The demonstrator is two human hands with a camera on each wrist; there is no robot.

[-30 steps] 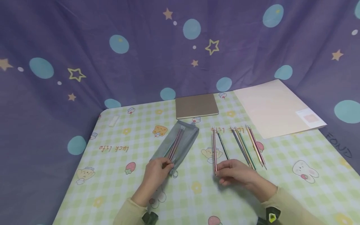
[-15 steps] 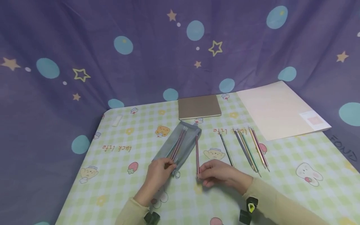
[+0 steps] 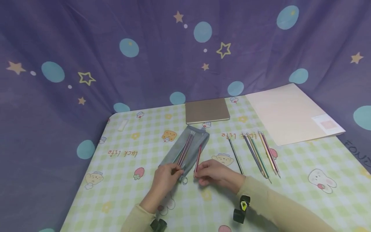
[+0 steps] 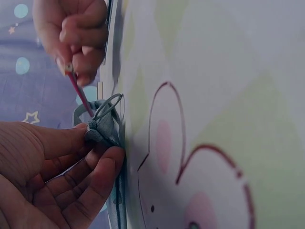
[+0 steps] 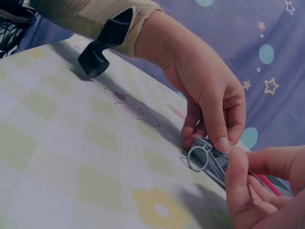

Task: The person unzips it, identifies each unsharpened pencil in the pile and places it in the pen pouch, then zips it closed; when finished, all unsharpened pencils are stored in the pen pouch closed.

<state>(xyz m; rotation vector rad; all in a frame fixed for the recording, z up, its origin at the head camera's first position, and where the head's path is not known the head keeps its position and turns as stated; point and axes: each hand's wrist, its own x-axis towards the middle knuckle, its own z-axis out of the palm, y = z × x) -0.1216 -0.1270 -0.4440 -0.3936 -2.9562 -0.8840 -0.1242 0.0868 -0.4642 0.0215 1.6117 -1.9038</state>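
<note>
A grey see-through pencil case (image 3: 177, 146) lies slanted on the table, with several pencils (image 3: 186, 149) showing inside. My left hand (image 3: 166, 178) pinches its near end between thumb and fingers. Beside that hand hangs the zip's ring pull (image 5: 198, 158). My right hand (image 3: 218, 174) holds a red pencil (image 3: 198, 158) near one end. The pencil's far part overlaps the case's right side in the head view. In the left wrist view, the red pencil (image 4: 82, 97) points down to the case's end, close to the left fingertips, where its tip is hidden.
Right of the hands lie a dark green pencil (image 3: 236, 156), a bunch of pencils (image 3: 256, 158) and another small bunch (image 3: 269, 154). A brown notebook (image 3: 207, 111) sits at the back. A cream folder (image 3: 285, 112) covers the back right. A white eraser (image 3: 123, 125) lies at back left.
My right hand has carried the red pencil leftward from beside the loose pencils to the case, and the pencil now tilts. The left hand keeps its pinch. The head view has shifted slightly.
</note>
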